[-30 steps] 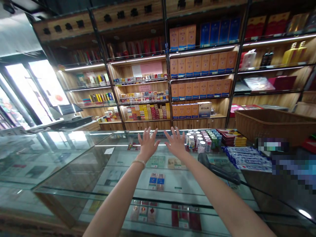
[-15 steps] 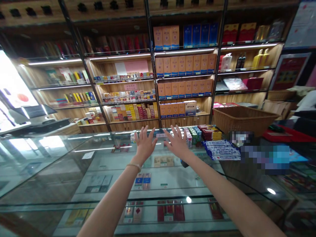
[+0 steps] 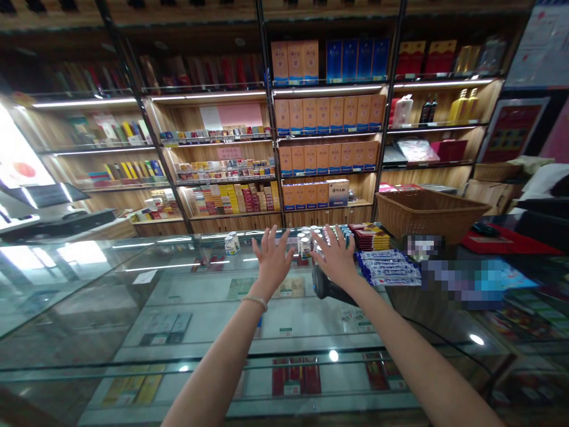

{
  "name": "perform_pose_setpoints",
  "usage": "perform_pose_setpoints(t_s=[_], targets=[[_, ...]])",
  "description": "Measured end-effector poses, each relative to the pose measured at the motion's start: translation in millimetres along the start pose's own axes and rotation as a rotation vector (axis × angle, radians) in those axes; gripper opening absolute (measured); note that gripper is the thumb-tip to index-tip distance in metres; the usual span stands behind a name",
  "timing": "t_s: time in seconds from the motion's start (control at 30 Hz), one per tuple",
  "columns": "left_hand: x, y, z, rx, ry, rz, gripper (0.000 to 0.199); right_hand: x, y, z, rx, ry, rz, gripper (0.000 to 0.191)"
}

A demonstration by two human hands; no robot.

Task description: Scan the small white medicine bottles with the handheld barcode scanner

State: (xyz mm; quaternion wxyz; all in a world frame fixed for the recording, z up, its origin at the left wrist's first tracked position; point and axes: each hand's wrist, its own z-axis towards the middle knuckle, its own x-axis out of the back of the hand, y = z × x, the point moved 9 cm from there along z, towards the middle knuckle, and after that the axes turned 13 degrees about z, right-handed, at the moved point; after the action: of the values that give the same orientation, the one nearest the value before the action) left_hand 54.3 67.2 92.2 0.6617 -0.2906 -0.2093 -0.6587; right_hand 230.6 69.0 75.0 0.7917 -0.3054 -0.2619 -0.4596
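Both arms reach out over a glass display counter (image 3: 200,323). My left hand (image 3: 272,258) is open with fingers spread, a thin bracelet on its wrist, and holds nothing. My right hand (image 3: 334,256) is also open, fingers apart, in front of rows of small bottles or cans (image 3: 304,245) that it partly hides. A pair of small white containers (image 3: 231,244) stands to the left of my left hand. Under my right wrist lies a black handheld scanner (image 3: 324,287), partly covered by the arm. Whether either hand touches the glass, I cannot tell.
Blue-and-white packets (image 3: 389,268) and red-and-yellow packs (image 3: 368,237) lie right of my right hand. Behind them stands a brown wicker basket (image 3: 429,216). A black cable (image 3: 444,341) crosses the counter. Shelves with orange boxes (image 3: 329,117) line the back wall.
Both hands have shifted right relative to the counter goods, fingers still spread. The right hand now covers part of the small containers; the scanner and the pair on the left show more.
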Motion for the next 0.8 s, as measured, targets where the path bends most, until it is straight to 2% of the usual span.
perform_pose_setpoints(t_s=[0.33,0.53,0.8], targets=[[-15.2,9,-9,0.064,-0.021,-0.046,0.051,-8,14,-10,0.004,0.033,-0.031,0.054],[-17.1,13,-16,0.01,0.034,-0.024,0.05,-13,22,-16,-0.018,0.014,-0.025,0.053],[-18.1,18,-20,-0.027,0.019,-0.014,0.048,-14,35,-18,-0.061,-0.001,-0.04,0.052]])
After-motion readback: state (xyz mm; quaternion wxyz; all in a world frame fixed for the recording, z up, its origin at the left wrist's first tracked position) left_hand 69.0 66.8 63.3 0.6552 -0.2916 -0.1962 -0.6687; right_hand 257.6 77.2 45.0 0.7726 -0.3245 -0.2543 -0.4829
